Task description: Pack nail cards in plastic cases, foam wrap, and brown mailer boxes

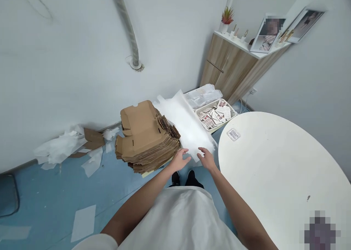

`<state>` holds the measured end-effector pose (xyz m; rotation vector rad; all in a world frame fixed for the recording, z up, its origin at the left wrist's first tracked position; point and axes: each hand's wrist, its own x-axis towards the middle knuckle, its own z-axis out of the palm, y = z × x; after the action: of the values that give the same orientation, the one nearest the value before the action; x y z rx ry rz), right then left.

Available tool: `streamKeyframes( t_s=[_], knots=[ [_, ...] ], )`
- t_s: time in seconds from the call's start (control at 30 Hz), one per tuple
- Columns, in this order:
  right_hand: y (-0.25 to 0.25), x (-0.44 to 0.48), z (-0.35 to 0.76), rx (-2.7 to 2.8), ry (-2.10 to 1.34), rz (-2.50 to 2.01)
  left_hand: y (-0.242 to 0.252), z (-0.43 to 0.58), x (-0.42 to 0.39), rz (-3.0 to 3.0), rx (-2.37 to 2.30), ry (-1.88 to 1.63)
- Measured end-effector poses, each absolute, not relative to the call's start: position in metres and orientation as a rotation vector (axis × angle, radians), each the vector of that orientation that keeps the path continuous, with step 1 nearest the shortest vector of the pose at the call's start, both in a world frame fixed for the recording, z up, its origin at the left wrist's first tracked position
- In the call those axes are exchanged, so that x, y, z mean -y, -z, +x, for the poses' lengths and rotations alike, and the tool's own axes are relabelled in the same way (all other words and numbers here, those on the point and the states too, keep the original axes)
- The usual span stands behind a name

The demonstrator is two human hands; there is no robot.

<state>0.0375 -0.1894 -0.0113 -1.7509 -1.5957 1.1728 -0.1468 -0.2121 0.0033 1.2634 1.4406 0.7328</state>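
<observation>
Both my hands reach out in front of me at about waist height, palms partly facing each other. My left hand [180, 160] has its fingers apart and nothing in them, close to the right side of a tall stack of flattened brown cardboard boxes [148, 136]. Across from it, my right hand [206, 158] is also empty, its fingers spread and curved. Beyond and below the hands lies a pile of white foam sheets [186, 122]. Whether a fingertip touches the top sheet, I cannot tell.
A round white table [282, 158] on my right carries a small clear pack [233, 134]. Behind the sheets stand a white basket [196, 112] of printed cards and clear plastic packaging [204, 95]. A wooden cabinet [233, 63] fills the corner. Scrap sheets [63, 145] litter the blue floor at left.
</observation>
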Motion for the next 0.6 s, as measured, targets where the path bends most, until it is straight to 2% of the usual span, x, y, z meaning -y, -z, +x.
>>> streamKeyframes(
  t_s=[0.23,0.6],
  knots=[
    [0.015,0.139,0.032,1.890,-1.054,-1.780,-0.002,-0.122,0.168,1.171,-1.450,-0.770],
    [0.060,0.052,0.011,2.000,-1.199,-1.658,0.015,-0.092,0.081,0.790,-1.597,-0.765]
  ],
)
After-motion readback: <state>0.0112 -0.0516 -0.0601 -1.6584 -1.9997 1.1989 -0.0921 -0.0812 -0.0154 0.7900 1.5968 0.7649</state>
